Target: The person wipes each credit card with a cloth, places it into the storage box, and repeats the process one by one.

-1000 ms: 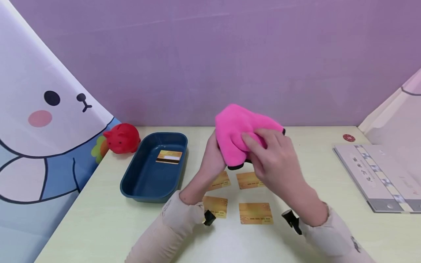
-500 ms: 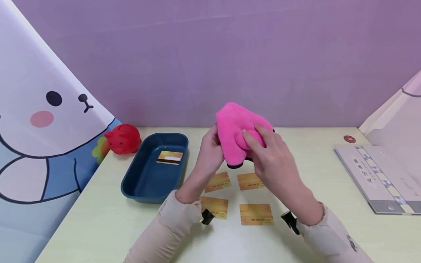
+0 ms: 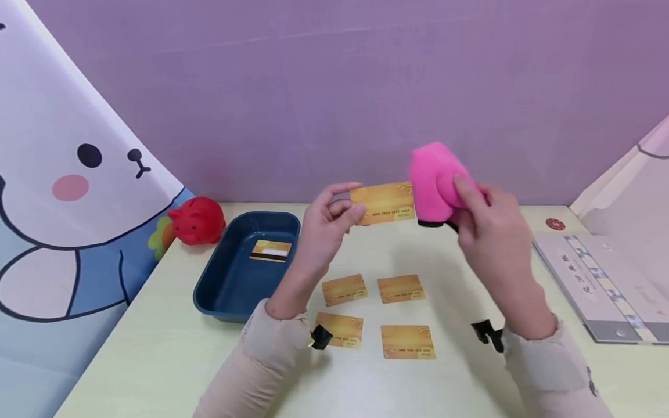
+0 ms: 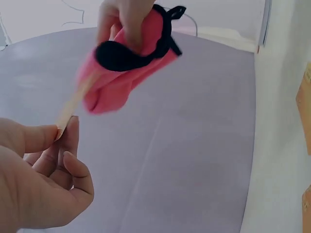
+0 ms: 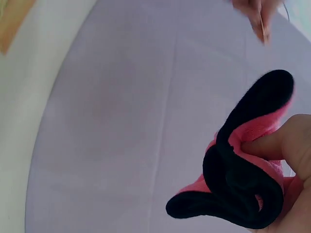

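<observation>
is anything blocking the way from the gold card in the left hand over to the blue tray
Nothing visible does. In the head view only the left hand, which pinches the gold card, shows between it and the blue tray. The pink cloth in the right hand is on the card's other side.

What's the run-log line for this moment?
left grip: pinches gold card | right grip: holds pink cloth | blue tray: one card | table: four cards
</observation>
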{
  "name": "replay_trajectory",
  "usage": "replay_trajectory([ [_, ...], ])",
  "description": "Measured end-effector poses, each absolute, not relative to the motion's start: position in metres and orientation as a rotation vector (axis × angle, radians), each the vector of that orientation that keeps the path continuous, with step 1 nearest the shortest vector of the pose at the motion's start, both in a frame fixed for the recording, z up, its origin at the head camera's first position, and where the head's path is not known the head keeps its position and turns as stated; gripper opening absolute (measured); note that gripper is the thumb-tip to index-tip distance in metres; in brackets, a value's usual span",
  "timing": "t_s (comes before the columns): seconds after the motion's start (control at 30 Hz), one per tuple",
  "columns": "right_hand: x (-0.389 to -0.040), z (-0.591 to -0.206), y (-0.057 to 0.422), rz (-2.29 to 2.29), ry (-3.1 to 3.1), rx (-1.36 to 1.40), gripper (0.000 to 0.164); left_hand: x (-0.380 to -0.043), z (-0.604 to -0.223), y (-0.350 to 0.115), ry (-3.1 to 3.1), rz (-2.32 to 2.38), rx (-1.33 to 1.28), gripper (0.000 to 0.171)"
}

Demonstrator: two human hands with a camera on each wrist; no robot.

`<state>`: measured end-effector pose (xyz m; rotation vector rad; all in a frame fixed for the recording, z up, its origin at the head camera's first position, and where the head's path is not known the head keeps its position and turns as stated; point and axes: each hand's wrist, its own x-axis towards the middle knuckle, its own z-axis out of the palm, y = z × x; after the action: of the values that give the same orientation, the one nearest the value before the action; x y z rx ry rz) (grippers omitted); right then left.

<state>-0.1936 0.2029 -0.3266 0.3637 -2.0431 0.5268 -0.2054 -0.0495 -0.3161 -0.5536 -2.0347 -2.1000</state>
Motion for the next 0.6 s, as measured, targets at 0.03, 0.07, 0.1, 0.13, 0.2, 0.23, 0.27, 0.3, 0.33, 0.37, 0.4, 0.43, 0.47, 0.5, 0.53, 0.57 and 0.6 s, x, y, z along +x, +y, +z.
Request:
replay_trajectory([
  [0.03, -0.194, -0.325, 0.207, 0.542, -2.040, 0.328, 0.039, -0.206, -0.316, -0.051, -2.028, -2.104, -0.552, 0.033],
  [0.07, -0.194, -0.323, 0.212, 0.549, -2.041, 0.299, 0.040, -0.206, -0.315, -0.051, -2.026, -2.106, -0.548, 0.033],
  [0.1, -0.194, -0.321, 0.215, 0.563, -2.032, 0.276, 0.040, -0.207, -0.315, -0.052, -2.017, -2.110, -0.548, 0.033],
  [0.13, -0.193, -0.320, 0.218, 0.578, -2.026, 0.261, 0.041, -0.207, -0.316, -0.052, -2.012, -2.114, -0.548, 0.034],
  [0.2, -0.189, -0.316, 0.220, 0.610, -2.017, 0.252, 0.041, -0.208, -0.317, -0.051, -2.002, -2.124, -0.553, 0.034],
  [0.23, -0.186, -0.314, 0.219, 0.629, -2.006, 0.258, 0.040, -0.209, -0.318, -0.050, -2.003, -2.127, -0.553, 0.033],
  [0.27, -0.184, -0.312, 0.217, 0.644, -1.997, 0.271, 0.040, -0.209, -0.320, -0.048, -2.003, -2.131, -0.551, 0.033],
  [0.3, -0.181, -0.311, 0.214, 0.655, -1.988, 0.296, 0.040, -0.209, -0.321, -0.047, -2.005, -2.133, -0.548, 0.032],
  [0.33, -0.178, -0.309, 0.211, 0.660, -1.978, 0.326, 0.040, -0.210, -0.322, -0.046, -2.009, -2.135, -0.544, 0.031],
  [0.37, -0.176, -0.308, 0.206, 0.662, -1.958, 0.363, 0.039, -0.210, -0.323, -0.044, -2.013, -2.137, -0.539, 0.030],
  [0.4, -0.175, -0.308, 0.200, 0.665, -1.930, 0.405, 0.038, -0.210, -0.325, -0.043, -2.015, -2.142, -0.533, 0.030],
  [0.43, -0.173, -0.308, 0.194, 0.662, -1.907, 0.458, 0.037, -0.210, -0.326, -0.041, -2.024, -2.140, -0.526, 0.029],
  [0.47, -0.172, -0.308, 0.188, 0.650, -1.892, 0.515, 0.036, -0.210, -0.327, -0.039, -2.019, -2.152, -0.528, 0.029],
  [0.5, -0.171, -0.309, 0.183, 0.629, -1.880, 0.576, 0.035, -0.210, -0.328, -0.038, -2.021, -2.160, -0.527, 0.029],
  [0.53, -0.170, -0.311, 0.177, 0.613, -1.876, 0.632, 0.034, -0.209, -0.329, -0.037, -2.026, -2.164, -0.521, 0.032],
  [0.57, -0.170, -0.313, 0.172, 0.595, -1.881, 0.683, 0.033, -0.209, -0.331, -0.035, -2.036, -2.154, -0.520, 0.033],
  [0.6, -0.169, -0.316, 0.167, 0.569, -1.890, 0.729, 0.033, -0.209, -0.332, -0.035, -2.042, -2.146, -0.524, 0.033],
])
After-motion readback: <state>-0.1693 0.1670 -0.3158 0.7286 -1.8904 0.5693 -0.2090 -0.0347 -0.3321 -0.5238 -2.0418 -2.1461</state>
